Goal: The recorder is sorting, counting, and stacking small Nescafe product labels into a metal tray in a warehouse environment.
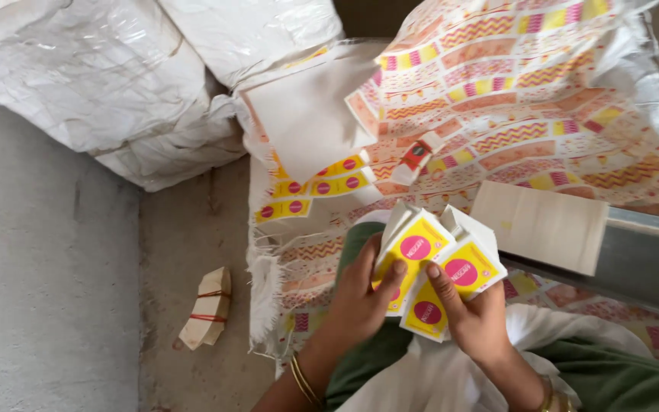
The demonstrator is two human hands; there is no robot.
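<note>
Along the top left lie big white plastic-wrapped sacks, stacked against each other on the grey concrete floor. To their right a wide printed sheet — rows of pink, yellow and orange zigzag panels — spreads over a woven white sack with a frayed edge. A grey metal beam crosses the right side, and a plain beige card rests on its near end. Below the sheet's folded-back white corner sits a row of flat yellow labels with pink circles, lying on the printed sheet. On the floor, well apart to the left, stands a small bundle of blank card pieces bound with red bands.

At the bottom centre, over a lap in green and white cloth, both hands hold a fanned stack of yellow cards with pink circles. The left hand is closed on the stack's left side, thumb pressed on the face of the front card. The right hand grips the right side from beneath, its thumb lying across the lower cards. A gold bangle circles the left wrist. A small red and white packet lies on the printed sheet just above the hands.
</note>
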